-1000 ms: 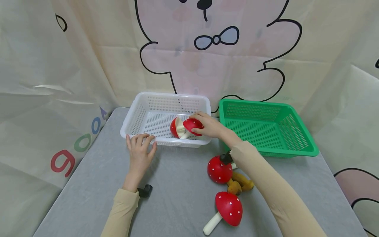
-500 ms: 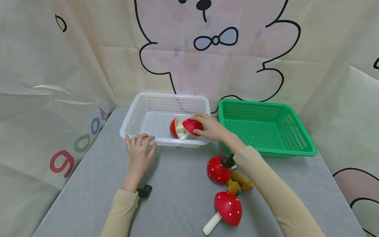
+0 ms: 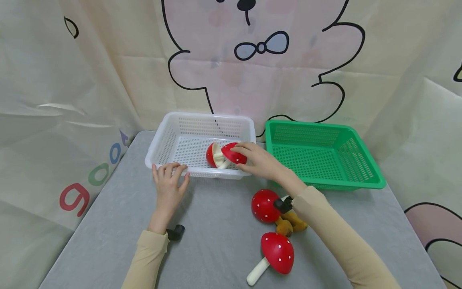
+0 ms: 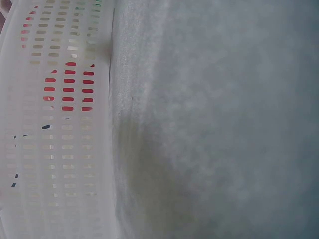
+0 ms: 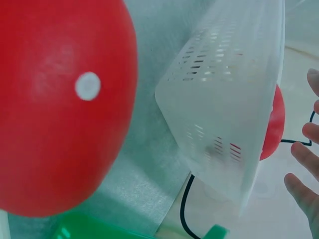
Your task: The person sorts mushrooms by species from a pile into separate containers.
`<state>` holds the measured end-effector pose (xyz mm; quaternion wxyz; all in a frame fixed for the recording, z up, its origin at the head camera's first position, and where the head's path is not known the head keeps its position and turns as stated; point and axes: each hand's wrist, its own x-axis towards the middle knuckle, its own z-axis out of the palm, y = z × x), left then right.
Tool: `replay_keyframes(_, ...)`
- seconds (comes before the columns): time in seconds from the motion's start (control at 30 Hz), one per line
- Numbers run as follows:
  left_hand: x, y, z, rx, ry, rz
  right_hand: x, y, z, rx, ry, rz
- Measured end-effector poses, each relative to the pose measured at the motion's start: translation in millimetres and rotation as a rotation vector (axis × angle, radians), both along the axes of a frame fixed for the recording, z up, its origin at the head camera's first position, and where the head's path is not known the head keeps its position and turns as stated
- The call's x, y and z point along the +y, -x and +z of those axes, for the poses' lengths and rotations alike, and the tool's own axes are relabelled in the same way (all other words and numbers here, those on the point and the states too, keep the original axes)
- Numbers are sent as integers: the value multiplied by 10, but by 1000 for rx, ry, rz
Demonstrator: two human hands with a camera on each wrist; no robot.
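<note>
1. The right hand (image 3: 258, 160) reaches over the near rim of the white basket (image 3: 169, 124) and touches the red cap of a toy mushroom (image 3: 234, 153) lying inside; whether it grips the cap I cannot tell.
2. That mushroom lies just left of the right hand, its pale stem slanting down-left beside a second red cap (image 3: 212, 155).
3. The left hand (image 3: 169, 185) rests flat, fingers relaxed, against the basket's near-left rim, farther from the mushroom.
4. On the grey counter (image 3: 216, 224) lie two more red mushrooms (image 3: 265, 205) (image 3: 277, 253).
5. Compared with a second ago, the right forearm sits lower and nearer; the mushroom has barely shifted.

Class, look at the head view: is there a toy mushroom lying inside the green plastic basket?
No, the green plastic basket shows only its bare mesh floor, while the red mushrooms lie in the white plastic basket and on the grey table.
</note>
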<state>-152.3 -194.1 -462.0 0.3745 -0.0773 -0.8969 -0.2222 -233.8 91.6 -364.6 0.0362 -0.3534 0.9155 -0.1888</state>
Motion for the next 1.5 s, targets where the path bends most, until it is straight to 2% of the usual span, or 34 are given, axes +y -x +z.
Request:
replay_keyframes(0.53,-24,17,-7,20,4,1,141,-279,6,86,-20,69)
replay_keyframes(0.77,-42,17,-8,22,-1,6,178,-400,-25,174,-33,131)
replay_keyframes(0.97,-36,26,-18,46,6,4,225,-517,-42,148,-12,156)
replay_keyframes(1.23,-31,3,-8,-11,12,7,322,-652,-85,176,-14,216)
replay_keyframes(1.33,-25,2,-2,-23,14,5,363,-692,-105,169,-14,214)
replay_keyframes(1.5,-12,9,-5,-3,-4,-3,436,-763,-138,109,-15,185)
